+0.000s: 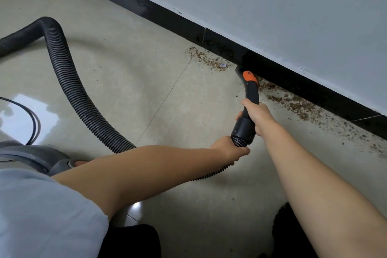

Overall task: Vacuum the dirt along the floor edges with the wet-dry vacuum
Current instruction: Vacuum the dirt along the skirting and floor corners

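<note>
A person crouched over a glossy beige tile floor (129, 73) works a wet-dry vac along the black baseboard (293, 75) under a pale wall (272, 6). Right hand (258, 116) is wrapped round the black curved handle tube (250, 94), fingers curled on the grip just below its orange collar (249, 76); the tube's open tip sits low at the floor edge, right by the baseboard. Left hand (229, 150) grips the ribbed black hose (69, 81) where it joins the tube's cuff, fingers closed around it. Brown crumbly dirt (293, 107) lies scattered along the edge on both sides of the tip, w/ a patch to the upper left near a tile seam and a longer streak trailing to the right. The hose loops back across the floor to frame left. Grey vacuum body (35, 155) sits at lower left, w/ a thin black cord (34, 119) just beyond it. A light-grey sleeve (41, 216) fills the bottom-left corner.
</note>
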`<state>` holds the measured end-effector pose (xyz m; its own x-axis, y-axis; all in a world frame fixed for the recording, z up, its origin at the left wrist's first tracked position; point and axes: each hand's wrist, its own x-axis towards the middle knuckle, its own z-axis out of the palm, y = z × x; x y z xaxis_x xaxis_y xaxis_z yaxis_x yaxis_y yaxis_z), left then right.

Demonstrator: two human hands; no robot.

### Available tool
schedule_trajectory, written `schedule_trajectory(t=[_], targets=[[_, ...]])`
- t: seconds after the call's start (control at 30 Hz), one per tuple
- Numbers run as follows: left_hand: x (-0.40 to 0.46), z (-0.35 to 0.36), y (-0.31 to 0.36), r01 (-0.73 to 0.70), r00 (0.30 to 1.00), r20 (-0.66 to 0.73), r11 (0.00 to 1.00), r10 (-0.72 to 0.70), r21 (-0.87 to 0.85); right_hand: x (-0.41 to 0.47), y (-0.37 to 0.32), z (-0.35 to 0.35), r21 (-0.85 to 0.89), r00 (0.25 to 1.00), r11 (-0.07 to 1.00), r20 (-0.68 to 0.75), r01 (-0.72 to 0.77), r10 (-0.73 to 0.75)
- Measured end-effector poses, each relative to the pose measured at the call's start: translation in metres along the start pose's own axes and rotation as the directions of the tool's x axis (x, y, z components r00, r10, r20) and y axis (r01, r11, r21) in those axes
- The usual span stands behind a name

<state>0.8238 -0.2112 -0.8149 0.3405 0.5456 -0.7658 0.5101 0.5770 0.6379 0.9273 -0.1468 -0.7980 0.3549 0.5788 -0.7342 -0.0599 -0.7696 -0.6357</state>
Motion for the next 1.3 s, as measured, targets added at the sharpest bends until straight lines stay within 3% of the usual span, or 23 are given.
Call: schedule_trajectory(t=[0.33,0.53,1.03,1.3], targets=[[0.007,0.013,0.012,0.041,0.999,0.006,0.992,-0.04,-0.12,0.009,-0.012,-0.008,-0.072,0.999,0.997,0.034,-0.004,0.007],[-0.002,0.026,0.01,0.061,0.998,0.01,0.969,-0.06,-0.239,0.004,-0.011,-0.005,-0.225,0.993,0.973,0.116,0.04,-0.014],[-0.019,0.005,-0.008,0.046,0.997,-0.054,0.967,-0.062,-0.252,-0.011,-0.01,0.029,-0.266,0.981,0.961,0.194,0.079,-0.027],[-0.01,-0.016,-0.001,0.015,0.999,-0.042,0.987,-0.022,-0.158,0.001,-0.016,0.03,-0.149,0.995,0.988,0.099,0.032,-0.018]])
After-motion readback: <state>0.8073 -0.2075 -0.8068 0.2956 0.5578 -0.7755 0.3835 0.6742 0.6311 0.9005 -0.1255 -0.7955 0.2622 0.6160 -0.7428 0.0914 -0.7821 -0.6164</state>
